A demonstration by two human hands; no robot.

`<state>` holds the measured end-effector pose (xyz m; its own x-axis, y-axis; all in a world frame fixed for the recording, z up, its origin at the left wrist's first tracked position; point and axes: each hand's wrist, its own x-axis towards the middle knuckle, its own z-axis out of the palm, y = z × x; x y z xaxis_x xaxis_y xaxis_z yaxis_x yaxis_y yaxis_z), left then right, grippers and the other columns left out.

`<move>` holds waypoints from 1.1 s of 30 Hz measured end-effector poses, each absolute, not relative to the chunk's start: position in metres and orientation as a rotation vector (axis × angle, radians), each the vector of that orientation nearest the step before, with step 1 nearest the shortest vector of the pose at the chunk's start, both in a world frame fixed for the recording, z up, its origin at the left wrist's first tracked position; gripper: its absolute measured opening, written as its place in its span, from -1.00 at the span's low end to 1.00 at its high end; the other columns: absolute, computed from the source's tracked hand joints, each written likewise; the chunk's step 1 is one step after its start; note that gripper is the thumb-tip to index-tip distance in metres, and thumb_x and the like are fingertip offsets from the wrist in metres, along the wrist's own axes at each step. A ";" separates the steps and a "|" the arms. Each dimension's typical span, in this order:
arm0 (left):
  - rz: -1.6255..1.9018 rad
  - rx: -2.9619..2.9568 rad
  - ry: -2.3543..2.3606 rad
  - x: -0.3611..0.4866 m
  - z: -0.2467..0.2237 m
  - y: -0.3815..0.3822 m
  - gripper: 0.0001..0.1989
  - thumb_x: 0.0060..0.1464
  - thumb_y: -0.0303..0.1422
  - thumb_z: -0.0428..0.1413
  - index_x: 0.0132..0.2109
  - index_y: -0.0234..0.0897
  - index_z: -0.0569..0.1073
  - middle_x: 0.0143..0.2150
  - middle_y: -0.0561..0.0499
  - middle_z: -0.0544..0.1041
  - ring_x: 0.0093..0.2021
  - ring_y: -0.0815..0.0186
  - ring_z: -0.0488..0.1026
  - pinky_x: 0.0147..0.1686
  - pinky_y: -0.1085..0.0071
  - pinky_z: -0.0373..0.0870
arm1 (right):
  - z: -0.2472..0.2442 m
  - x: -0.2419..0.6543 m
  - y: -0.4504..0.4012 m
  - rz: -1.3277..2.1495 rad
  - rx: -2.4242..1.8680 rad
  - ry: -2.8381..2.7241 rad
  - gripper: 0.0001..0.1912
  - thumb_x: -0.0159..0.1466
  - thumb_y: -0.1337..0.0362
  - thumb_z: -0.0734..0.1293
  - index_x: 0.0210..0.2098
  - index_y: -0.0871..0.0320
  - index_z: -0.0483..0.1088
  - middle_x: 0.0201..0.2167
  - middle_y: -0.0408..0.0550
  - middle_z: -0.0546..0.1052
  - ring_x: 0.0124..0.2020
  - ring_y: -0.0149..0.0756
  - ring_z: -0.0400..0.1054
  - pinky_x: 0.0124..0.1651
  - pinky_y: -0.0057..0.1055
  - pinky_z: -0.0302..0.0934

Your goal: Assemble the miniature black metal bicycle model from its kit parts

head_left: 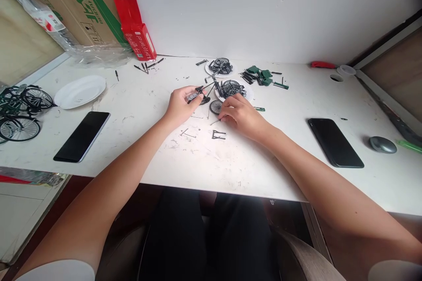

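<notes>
My left hand (180, 106) is closed around the rear part of a small black model bicycle frame (212, 87), whose front end points up and to the right. With its fingertips low over the table, my right hand (243, 116) pinches one end of a thin rod-like part (215, 122). A loose spoked wheel (215, 106) lies just beside those fingers, partly covered by them. Below the hands are a black U-shaped bracket (219, 135) and a few thin pins (188, 133).
Beyond the hands, two white plates (249, 93) hold black wheels and parts. Green and black pieces (259, 75) lie right of them. Assembled model bicycles (23, 112), a white plate (80, 92) and a phone (81, 136) are left; another phone (335, 142) and a mouse (382, 144) are right.
</notes>
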<state>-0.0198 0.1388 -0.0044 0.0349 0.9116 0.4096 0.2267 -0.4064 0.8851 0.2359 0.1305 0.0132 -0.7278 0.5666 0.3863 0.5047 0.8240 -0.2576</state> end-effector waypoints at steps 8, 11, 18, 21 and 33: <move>1.434 1.729 1.244 -0.016 0.003 0.130 -0.77 0.21 -0.23 0.34 -0.09 -0.28 0.74 0.00 -0.17 0.77 0.10 0.02 0.72 -0.01 0.27 0.64 | 0.006 0.227 0.123 0.396 -0.833 -2.149 -0.82 0.57 0.23 0.26 0.01 0.05 0.51 -0.07 0.05 0.67 -0.09 -0.12 0.53 -0.03 -0.15 0.46; 1.422 1.715 1.233 -0.015 0.005 0.128 -0.76 0.17 -0.24 0.36 -0.09 -0.29 0.75 0.00 -0.17 0.77 0.08 0.01 0.72 -0.01 0.26 0.65 | 0.003 0.224 0.122 0.330 -0.862 -2.035 -0.78 0.56 0.12 0.32 -0.01 0.01 0.60 -0.11 0.01 0.72 -0.11 -0.12 0.58 -0.11 -0.17 0.52; 1.401 1.729 1.213 -0.013 0.007 0.123 -0.73 0.18 -0.27 0.33 -0.05 -0.32 0.76 0.00 -0.17 0.77 0.06 0.01 0.73 -0.05 0.28 0.68 | 0.002 0.220 0.115 0.289 -0.896 -1.882 -0.81 0.47 0.12 0.45 -0.07 -0.02 0.73 -0.13 -0.06 0.78 -0.17 -0.12 0.65 -0.32 -0.20 0.57; 1.411 1.737 1.207 -0.012 0.007 0.122 -0.73 0.18 -0.27 0.33 -0.04 -0.33 0.76 -0.01 -0.18 0.77 0.04 0.02 0.74 -0.05 0.27 0.69 | 0.003 0.219 0.112 0.281 -0.877 -1.850 -0.84 0.45 0.14 0.47 -0.09 -0.02 0.74 -0.13 -0.07 0.78 -0.18 -0.13 0.68 -0.32 -0.21 0.58; 1.408 1.743 1.196 -0.009 0.009 0.118 -0.73 0.19 -0.21 0.35 -0.04 -0.27 0.76 -0.03 -0.13 0.77 0.04 0.01 0.73 0.10 0.16 0.69 | 0.008 0.218 0.108 0.262 -0.916 -1.828 -0.84 0.46 0.15 0.47 -0.08 -0.06 0.74 -0.10 -0.12 0.78 -0.17 -0.12 0.70 -0.28 -0.19 0.61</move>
<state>-0.0087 0.1182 0.0092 0.0348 0.9032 0.4277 0.2758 -0.4200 0.8646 0.2179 0.1084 0.0075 -0.1807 0.6917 0.6992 0.4678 0.6858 -0.5576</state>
